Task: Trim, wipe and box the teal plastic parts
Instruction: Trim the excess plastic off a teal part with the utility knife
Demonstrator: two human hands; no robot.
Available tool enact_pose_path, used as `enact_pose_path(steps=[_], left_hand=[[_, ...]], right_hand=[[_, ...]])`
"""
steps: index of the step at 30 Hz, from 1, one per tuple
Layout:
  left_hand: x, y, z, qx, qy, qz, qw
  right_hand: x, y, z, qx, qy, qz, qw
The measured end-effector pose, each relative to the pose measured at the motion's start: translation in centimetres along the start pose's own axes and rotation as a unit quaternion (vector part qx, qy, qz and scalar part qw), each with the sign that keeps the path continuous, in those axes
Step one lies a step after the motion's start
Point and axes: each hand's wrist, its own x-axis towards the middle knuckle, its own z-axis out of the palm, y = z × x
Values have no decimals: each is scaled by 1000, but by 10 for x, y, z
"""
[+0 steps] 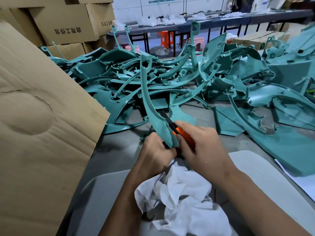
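A long curved teal plastic part (148, 99) stands nearly upright in front of me, its ringed end at the top. My left hand (156, 149) grips its lower end. My right hand (201, 145) is closed on an orange utility knife (183, 133), whose dark blade rests against the part's right edge just above my fingers. A crumpled white cloth (179, 198) lies across my lap, under both forearms. Behind the held part spreads a big heap of teal parts (196, 77) on the grey floor.
A large open cardboard box flap (39, 116) fills the left side. Stacked cardboard boxes (63, 23) stand at the back left. Wide teal panels (281, 133) lie at the right. A long dark workbench (213, 21) with clutter and orange stools (164, 38) sits far behind.
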Motion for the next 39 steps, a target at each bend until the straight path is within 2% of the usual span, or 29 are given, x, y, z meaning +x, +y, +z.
enact_pose_path(steps=[3,6,10,14,23,34,39], left_hand=[[0,-1,2,-35,-3,3,999],[0,-1,2,-20,-9,6,1000],[-1,-1,-4,-3,-20,-21,1000],[-3,2,-9,22,-35,-10,999],[-3,4,-7,6,-41,-13,999],[-4,8,-4,-58,-35,-23,997],[-4,6,-5,-90,-32,-34,995]], right_hand=[[-2,3,-4,60,-9,7,998],[-1,11,-14,96,-1,17,995],[2,22,-24,1,59,-1,998],[4,33,-22,-55,122,13,991],[8,43,-15,-76,97,-1,992],[7,47,-11,-22,73,-5,997],[4,41,-11,-36,27,0,999]])
